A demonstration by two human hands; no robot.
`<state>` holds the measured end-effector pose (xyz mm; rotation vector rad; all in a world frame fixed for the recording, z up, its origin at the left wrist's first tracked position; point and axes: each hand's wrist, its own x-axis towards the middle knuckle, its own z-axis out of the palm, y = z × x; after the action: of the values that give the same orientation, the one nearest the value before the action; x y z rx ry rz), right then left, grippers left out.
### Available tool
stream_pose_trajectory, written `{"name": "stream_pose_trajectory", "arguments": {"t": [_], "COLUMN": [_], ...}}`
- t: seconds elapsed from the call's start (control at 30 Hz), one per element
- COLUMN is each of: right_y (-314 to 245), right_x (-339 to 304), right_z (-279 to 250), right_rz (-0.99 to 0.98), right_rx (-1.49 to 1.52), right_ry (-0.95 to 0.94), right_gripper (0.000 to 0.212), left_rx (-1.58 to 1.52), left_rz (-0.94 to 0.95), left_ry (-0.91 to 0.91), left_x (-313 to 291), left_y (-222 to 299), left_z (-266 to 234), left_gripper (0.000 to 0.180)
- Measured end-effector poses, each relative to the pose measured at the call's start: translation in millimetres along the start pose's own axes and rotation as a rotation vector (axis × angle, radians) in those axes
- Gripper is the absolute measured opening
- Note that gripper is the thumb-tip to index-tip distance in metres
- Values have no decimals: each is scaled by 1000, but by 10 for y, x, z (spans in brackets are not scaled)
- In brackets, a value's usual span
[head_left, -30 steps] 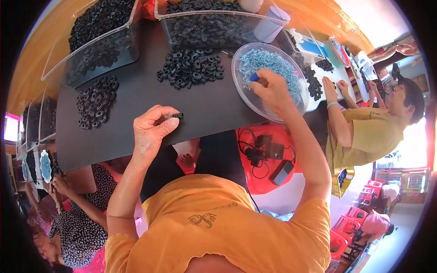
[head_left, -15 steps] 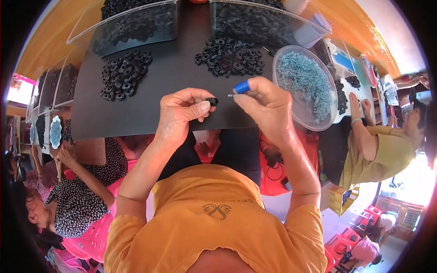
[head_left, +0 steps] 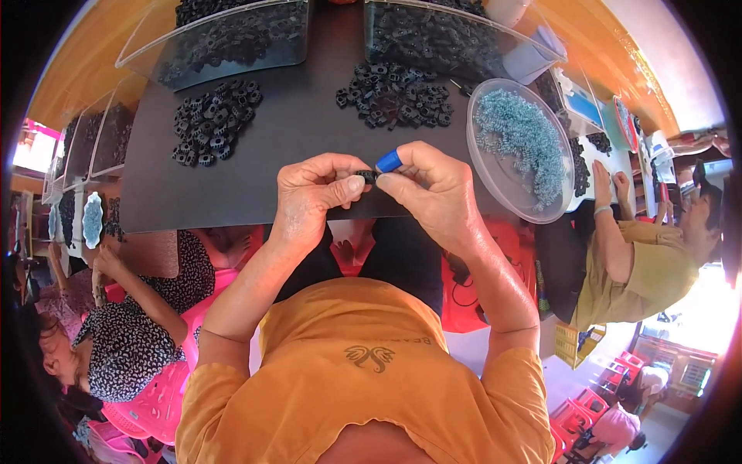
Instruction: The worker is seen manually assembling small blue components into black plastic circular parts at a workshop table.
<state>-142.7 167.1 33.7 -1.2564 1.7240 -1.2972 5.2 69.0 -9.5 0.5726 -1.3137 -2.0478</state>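
My left hand pinches a small black plastic part between thumb and fingers, just over the table's near edge. Against the part's right end press the thumb and index finger of my right hand, which wears a blue finger cover on its index finger. The small metal spring in that pinch is hidden now by the fingertips. To the right, a round clear tray holds a heap of bluish springs. Loose black parts lie in a left pile and a right pile.
Clear bins, a left one and a right one, filled with black parts, line the far side of the dark table. A thin tool lies beside the tray. People sit working at both sides, near pink and red chairs.
My right hand has moved left, bringing its fingertips and the spring from a gap away up against the black part. My left hand still holds the part.
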Motion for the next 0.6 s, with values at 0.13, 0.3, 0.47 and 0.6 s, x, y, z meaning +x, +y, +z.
{"name": "stream_pose_trajectory", "arguments": {"t": [0.13, 0.3, 0.47, 0.6], "right_y": [7, 12, -3, 97], "right_x": [58, 170, 255, 353], "right_z": [48, 32, 86, 208], "right_rz": [1, 100, 245, 119], "right_rx": [164, 389, 312, 254], "right_ry": [-25, -135, -147, 8], "right_gripper": [9, 9, 13, 13], "left_rx": [10, 6, -27, -75], "left_rz": [54, 90, 106, 89], "left_ry": [4, -16, 41, 116], "left_x": [-20, -34, -38, 11], "left_y": [6, -65, -21, 29], "left_z": [14, -37, -85, -126], "left_gripper": [16, 17, 19, 19]}}
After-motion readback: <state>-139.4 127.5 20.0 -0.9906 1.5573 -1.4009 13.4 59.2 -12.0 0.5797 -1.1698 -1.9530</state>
